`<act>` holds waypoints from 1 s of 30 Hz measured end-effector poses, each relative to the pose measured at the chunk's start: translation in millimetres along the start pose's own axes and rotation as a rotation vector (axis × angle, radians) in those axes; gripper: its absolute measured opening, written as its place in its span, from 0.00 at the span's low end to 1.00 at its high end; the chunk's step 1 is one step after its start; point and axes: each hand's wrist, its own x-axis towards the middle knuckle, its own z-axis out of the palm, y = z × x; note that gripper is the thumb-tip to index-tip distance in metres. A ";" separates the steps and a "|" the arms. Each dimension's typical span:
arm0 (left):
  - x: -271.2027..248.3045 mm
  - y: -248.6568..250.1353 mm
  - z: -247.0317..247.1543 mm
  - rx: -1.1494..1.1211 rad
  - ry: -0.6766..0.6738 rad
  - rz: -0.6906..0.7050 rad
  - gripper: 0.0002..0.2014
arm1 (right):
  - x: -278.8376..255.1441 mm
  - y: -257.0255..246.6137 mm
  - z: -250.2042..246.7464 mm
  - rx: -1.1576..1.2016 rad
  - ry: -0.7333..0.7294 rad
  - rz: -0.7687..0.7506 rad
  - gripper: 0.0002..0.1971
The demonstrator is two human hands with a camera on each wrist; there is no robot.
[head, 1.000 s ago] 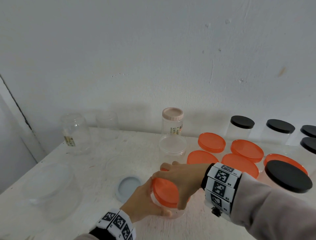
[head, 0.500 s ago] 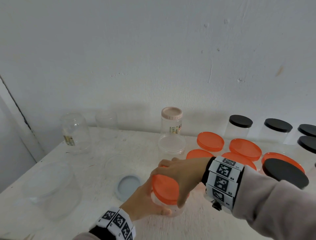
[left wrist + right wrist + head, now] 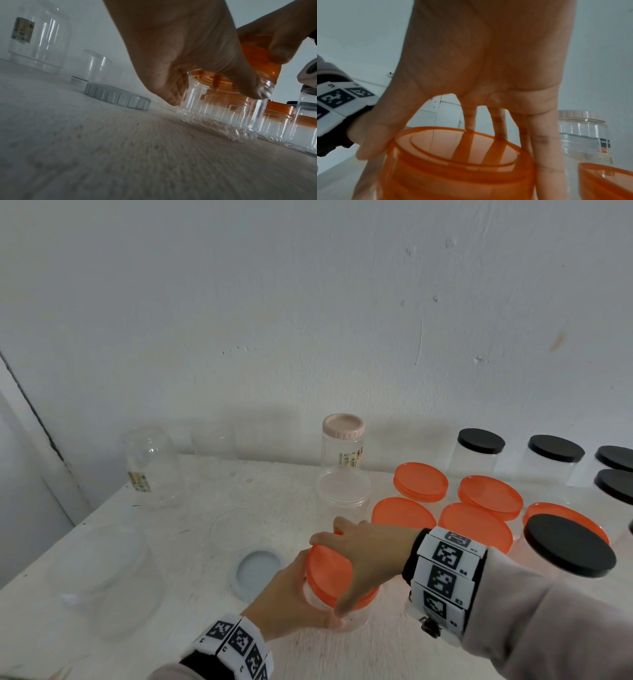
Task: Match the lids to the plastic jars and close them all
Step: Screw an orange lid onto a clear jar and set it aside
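A small clear ribbed jar (image 3: 352, 619) stands on the white table (image 3: 191, 508), near the front. My left hand (image 3: 291, 594) grips its side from the left, fingers wrapped around the wall (image 3: 223, 108). An orange lid (image 3: 325, 570) sits tilted on the jar's mouth. My right hand (image 3: 359, 553) comes from the right and grips that lid from above, thumb on the near rim and fingers over the far rim. In the right wrist view my right hand's fingers (image 3: 546, 142) curl round the orange lid (image 3: 457, 162).
A grey-blue lid (image 3: 258, 571) and a clear lid (image 3: 236, 525) lie left of the hands. Behind stand an open jar (image 3: 342, 491) and a pink-lidded jar (image 3: 342, 443). Orange-lidded jars (image 3: 421, 481) and black-lidded jars (image 3: 479, 446) crowd the right. Clear jars (image 3: 150, 467) stand at the left.
Both hands stay on the jar and its orange lid. The right hand has turned slightly around the lid, its thumb shifting left along the near rim.
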 end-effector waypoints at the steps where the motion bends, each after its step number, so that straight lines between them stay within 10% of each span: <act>1: -0.1 -0.5 0.1 -0.010 0.003 0.000 0.55 | 1.1 -0.5 1.7 0.000 0.009 0.012 0.53; 20: 0.2 -5.3 -0.5 -0.005 -0.013 0.008 0.54 | -2.1 -1.0 0.2 -0.068 0.054 -0.100 0.49; 30: 1.6 -4.4 2.1 -0.030 -0.010 -0.007 0.54 | 3.0 -5.2 10.5 0.047 0.065 0.104 0.53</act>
